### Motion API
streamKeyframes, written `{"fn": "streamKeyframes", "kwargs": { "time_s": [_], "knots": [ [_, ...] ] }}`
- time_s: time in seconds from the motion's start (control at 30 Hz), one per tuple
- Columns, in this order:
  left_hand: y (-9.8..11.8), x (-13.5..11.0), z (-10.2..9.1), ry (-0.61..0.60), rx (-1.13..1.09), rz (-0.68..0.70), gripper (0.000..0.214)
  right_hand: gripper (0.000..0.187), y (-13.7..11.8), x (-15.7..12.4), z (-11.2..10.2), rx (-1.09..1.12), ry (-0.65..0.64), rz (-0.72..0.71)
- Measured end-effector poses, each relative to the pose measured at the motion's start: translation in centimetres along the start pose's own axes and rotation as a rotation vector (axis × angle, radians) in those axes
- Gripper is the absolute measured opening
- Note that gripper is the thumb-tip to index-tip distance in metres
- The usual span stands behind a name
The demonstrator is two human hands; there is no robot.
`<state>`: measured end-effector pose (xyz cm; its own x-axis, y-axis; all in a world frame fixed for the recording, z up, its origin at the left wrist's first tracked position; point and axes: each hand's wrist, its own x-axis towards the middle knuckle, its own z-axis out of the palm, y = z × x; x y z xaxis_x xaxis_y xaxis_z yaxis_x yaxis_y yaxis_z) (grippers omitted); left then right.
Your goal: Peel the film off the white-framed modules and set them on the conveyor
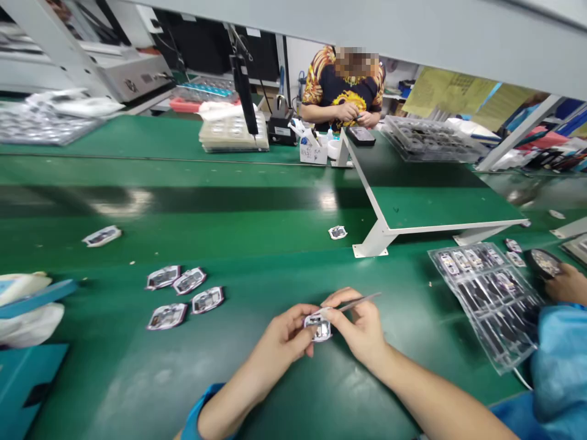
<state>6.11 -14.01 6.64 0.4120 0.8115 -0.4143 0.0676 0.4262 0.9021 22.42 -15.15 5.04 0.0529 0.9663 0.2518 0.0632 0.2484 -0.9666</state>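
Over the green table, my left hand (287, 339) pinches a small rounded electronic housing (323, 330) with a white and purple rim and parts inside. My right hand (362, 327) grips a slim, flat, pointed tool (367, 299) that looks like tweezers. Its tip meets the housing's upper edge, where my fingers partly hide it. Several similar housings (166, 316) lie to the left of my hands, and a single housing (338, 232) rests farther forward.
A clear plastic tray (488, 299) with housings stands at right, beside a co-worker's hand (568, 284) and blue sleeve. A raised green shelf (449, 205) on white legs is ahead right. Across the table sits another person (343, 91). White and blue items (32, 305) lie left.
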Motion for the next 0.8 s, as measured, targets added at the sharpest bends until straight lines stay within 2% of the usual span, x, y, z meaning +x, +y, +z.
{"fn": "streamKeyframes", "kwargs": {
  "time_s": [0.1,0.27,0.33,0.4,0.6,0.8],
  "knots": [
    [-0.09,0.04,-0.21,0.009,-0.006,0.013,0.031,0.003,-0.04,-0.03,0.06,0.001,-0.015,-0.043],
    [-0.43,0.08,-0.08,0.023,-0.034,0.049,0.034,0.002,-0.10,-0.02,0.33,-0.076,-0.109,-0.244],
    [-0.61,0.10,-0.05,0.029,-0.042,0.050,0.036,0.002,-0.12,0.03,0.37,-0.096,-0.127,-0.279],
    [-0.79,0.14,-0.13,0.060,-0.061,0.032,0.037,0.004,-0.09,0.09,0.28,-0.066,-0.117,-0.240],
    [-0.79,0.21,-0.67,0.153,-0.123,0.001,0.035,0.007,0.29,0.35,-0.14,0.192,0.008,0.077],
    [-0.49,-0.03,-0.70,0.146,-0.131,0.010,0.034,0.005,0.24,0.44,0.21,0.197,-0.025,0.126]
  ]
}}
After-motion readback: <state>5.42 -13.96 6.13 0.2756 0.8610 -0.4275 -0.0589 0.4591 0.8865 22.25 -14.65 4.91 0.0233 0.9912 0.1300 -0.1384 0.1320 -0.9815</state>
